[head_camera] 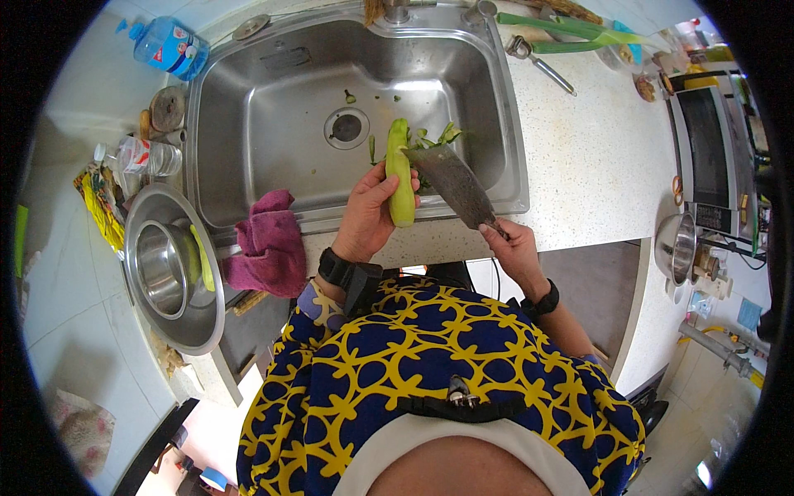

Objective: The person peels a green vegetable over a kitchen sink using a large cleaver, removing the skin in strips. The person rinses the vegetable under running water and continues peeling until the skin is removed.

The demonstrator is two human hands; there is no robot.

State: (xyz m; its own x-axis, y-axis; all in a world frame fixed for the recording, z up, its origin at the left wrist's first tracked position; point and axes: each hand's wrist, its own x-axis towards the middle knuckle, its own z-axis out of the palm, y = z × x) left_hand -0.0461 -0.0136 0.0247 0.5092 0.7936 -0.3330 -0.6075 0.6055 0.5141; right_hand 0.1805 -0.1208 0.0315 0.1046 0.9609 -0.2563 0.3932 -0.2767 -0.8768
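Note:
My left hand (375, 201) grips a long pale-green vegetable (400, 180), mostly peeled, held upright over the front rim of the sink. In my right hand (513, 248) is the handle of a cleaver (453, 183) with a dark, stained blade. The blade's far end touches or nearly touches the vegetable's right side. Green peelings (448, 134) bunch at that end of the blade. More scraps lie below in the stainless steel sink (267, 155), partly hidden by the vegetable and blade. A dark drain (346, 126) shows just beyond my left hand.
A purple cloth (271, 239) drapes over the sink's front left corner. Left of it, a large metal basin (208, 316) holds a smaller bowl (162, 270) and a green piece. A peeler (546, 69) and green stalks (552, 28) lie on the right counter, near a microwave (710, 149).

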